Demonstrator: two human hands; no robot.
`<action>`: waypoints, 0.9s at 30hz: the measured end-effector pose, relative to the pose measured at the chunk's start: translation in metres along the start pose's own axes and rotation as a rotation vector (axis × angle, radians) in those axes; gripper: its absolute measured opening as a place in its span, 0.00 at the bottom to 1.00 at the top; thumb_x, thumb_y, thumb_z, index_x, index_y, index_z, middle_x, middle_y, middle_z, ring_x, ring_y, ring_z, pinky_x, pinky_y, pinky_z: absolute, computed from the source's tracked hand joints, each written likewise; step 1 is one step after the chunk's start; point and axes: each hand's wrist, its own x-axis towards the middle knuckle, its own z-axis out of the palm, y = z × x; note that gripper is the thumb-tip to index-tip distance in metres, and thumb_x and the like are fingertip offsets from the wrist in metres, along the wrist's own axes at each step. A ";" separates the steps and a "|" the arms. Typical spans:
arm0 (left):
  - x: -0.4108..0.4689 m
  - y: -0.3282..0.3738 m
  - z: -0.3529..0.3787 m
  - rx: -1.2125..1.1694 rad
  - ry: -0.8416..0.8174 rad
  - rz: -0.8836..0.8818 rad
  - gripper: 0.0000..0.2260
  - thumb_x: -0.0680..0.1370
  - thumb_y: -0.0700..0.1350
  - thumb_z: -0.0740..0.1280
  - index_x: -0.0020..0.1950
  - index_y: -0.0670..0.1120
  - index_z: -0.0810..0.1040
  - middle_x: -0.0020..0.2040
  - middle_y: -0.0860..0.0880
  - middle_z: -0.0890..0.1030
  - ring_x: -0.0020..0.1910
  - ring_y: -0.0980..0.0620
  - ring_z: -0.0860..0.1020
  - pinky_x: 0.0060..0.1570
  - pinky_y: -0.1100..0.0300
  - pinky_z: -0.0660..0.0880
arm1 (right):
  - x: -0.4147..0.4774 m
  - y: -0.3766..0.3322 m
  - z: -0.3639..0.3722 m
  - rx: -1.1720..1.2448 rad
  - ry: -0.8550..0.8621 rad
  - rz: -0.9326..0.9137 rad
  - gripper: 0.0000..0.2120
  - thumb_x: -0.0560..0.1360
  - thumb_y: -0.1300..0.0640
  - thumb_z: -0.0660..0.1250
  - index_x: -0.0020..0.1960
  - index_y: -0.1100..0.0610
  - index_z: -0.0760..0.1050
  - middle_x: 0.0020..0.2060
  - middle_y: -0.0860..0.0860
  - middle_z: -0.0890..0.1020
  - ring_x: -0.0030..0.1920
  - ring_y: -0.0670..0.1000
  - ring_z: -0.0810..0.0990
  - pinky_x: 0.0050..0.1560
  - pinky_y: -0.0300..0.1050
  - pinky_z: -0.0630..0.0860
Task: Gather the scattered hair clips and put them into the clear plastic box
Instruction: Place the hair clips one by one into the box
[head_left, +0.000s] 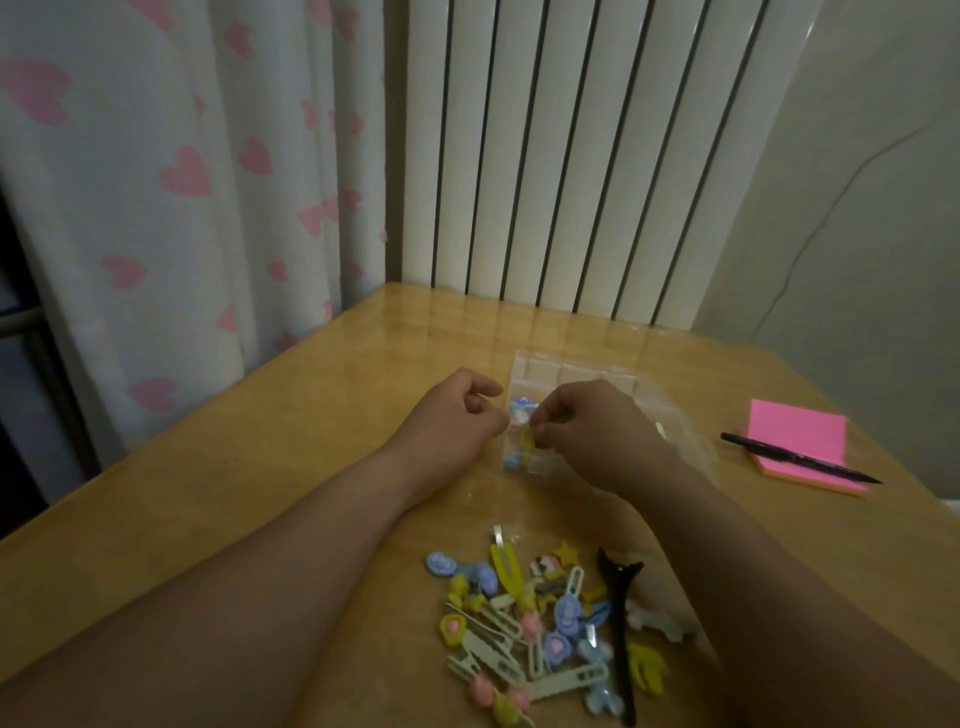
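Nearest us, the heap of small pastel plastic hair clips lies on the table between our forearms, with a long black claw clip along its right side; most of the job is not yet done. Beyond it, our right hand pinches a small yellow clip over the left compartment of the clear plastic box, where a few blue and white clips already lie. Our left hand is curled just beside the box's left edge; we cannot tell whether it grips anything. The box looks light and the glossy tan wooden table slick, so we judge that a push from the pinching fingers could slide it, or the clip could land outside the compartment. Farther right, a black pen rests on a pink sticky-note pad. Behind stand a white ribbed radiator and a white curtain with pink hearts.
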 end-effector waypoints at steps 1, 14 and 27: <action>0.000 0.000 0.000 0.000 -0.002 -0.001 0.12 0.81 0.44 0.71 0.64 0.50 0.78 0.43 0.51 0.80 0.44 0.53 0.79 0.51 0.54 0.77 | -0.001 0.000 0.000 -0.002 -0.008 -0.005 0.03 0.77 0.57 0.75 0.48 0.50 0.87 0.45 0.44 0.86 0.48 0.46 0.83 0.45 0.44 0.79; 0.000 -0.002 0.000 0.030 0.017 0.002 0.12 0.80 0.47 0.73 0.63 0.50 0.79 0.48 0.49 0.82 0.47 0.52 0.81 0.54 0.54 0.78 | -0.008 -0.001 -0.006 -0.063 0.082 -0.081 0.10 0.80 0.58 0.70 0.56 0.48 0.87 0.54 0.45 0.87 0.55 0.47 0.83 0.56 0.46 0.79; -0.003 0.003 -0.004 -0.039 0.020 -0.036 0.10 0.82 0.48 0.70 0.62 0.49 0.80 0.56 0.40 0.83 0.42 0.53 0.80 0.42 0.59 0.75 | -0.037 -0.053 -0.042 -0.231 -0.449 -0.173 0.11 0.81 0.45 0.71 0.46 0.51 0.86 0.37 0.45 0.88 0.38 0.45 0.86 0.39 0.40 0.78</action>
